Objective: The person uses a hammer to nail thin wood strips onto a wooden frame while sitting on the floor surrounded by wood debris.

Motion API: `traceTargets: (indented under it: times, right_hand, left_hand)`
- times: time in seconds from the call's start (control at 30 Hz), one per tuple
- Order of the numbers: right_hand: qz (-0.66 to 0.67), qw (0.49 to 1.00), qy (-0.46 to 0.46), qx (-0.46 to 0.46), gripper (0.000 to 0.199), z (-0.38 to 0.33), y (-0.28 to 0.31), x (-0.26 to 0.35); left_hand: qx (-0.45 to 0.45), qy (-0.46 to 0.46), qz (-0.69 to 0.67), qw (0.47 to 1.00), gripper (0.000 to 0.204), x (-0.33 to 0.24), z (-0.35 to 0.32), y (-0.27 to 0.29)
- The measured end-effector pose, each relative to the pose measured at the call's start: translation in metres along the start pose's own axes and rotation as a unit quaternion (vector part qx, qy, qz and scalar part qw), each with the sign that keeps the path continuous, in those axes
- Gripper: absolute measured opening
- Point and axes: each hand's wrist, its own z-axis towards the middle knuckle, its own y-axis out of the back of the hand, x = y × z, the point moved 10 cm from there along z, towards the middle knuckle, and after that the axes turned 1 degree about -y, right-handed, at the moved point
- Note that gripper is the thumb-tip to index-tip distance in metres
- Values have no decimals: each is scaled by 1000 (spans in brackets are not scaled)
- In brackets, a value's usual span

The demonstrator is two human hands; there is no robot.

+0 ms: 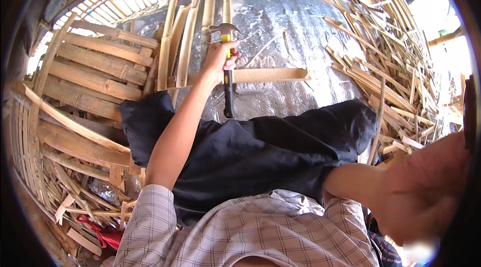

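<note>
My left hand (218,61) is closed around the upper handle of a claw hammer (229,94), with the head pointing away from me and the black grip end toward my lap. Beneath the hammer, a split bamboo strip (275,74) lies crosswise on a grey plastic sheet (305,26). Several bamboo strips (189,41) lie lengthwise just beyond and left of that hand. My right hand (426,182) is raised very close to the camera at the right edge. It is blurred, its fingers are cut off from sight, and no held thing shows.
A bamboo slat panel (95,69) stretches along the left. Loose split bamboo pieces (391,76) are heaped on the right. A red cloth (107,234) lies at lower left. My legs in dark trousers (260,152) spread across the near middle.
</note>
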Motion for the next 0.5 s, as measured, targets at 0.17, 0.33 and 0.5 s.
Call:
traceTargets:
  times: [0.17,0.33,0.5]
  right_hand:
    - [-222,958,-179,10,20,-39,-30,-105]
    - [-89,835,-456,295,19,-207,-112,-229]
    - [123,776,-557,269,32,-316,-151,-245]
  left_hand:
    - [18,4,-66,998,21,0,2,3]
    - [24,21,-134,991,24,0,-1,-4]
    - [47,37,-236,970,23,6,-3,-14]
